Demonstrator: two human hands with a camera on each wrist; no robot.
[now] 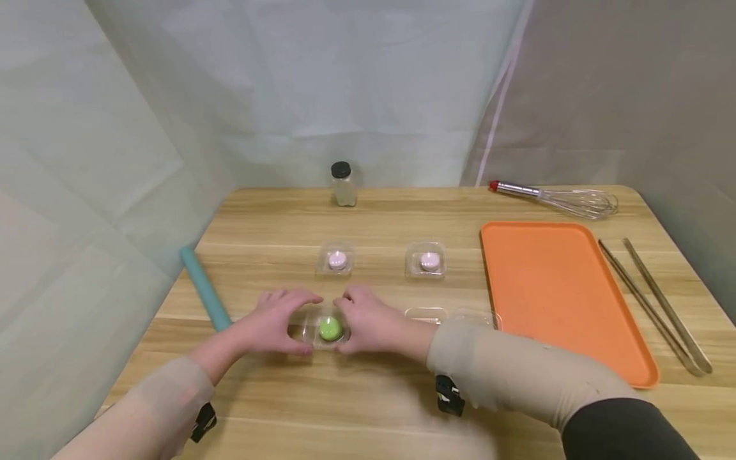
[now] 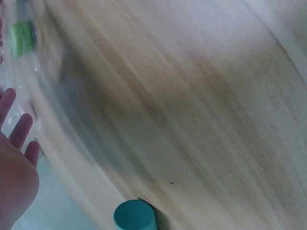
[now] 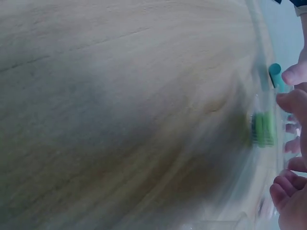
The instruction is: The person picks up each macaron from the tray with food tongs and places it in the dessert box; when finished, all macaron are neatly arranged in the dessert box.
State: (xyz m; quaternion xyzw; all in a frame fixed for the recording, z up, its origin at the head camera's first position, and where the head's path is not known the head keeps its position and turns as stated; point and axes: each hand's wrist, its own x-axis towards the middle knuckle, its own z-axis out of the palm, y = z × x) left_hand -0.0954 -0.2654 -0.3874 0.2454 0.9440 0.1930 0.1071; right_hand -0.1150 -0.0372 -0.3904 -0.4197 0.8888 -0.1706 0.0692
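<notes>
A small clear plastic box (image 1: 310,337) holding a green macaron (image 1: 330,329) sits on the wooden table between my hands. My right hand (image 1: 374,322) holds the box's right side, thumb at its front and curled fingers toward its back. On the left, my left hand (image 1: 273,324) curves around the box with its thumb and fingers spread apart; its outer fingers (image 2: 21,129) reach out straight in the left wrist view. Within the right wrist view the green macaron (image 3: 263,129) shows edge-on through the clear wall, with the right thumb (image 3: 290,103) beside it.
Two clear boxes with pink macarons (image 1: 337,260) (image 1: 430,261) stand behind. An opened clear box (image 1: 425,313) lies partly behind my right forearm. To the right are an orange tray (image 1: 552,281), tongs (image 1: 661,300) and a whisk (image 1: 575,202). A black-capped jar (image 1: 345,188) and teal cylinder (image 1: 204,287) stand out.
</notes>
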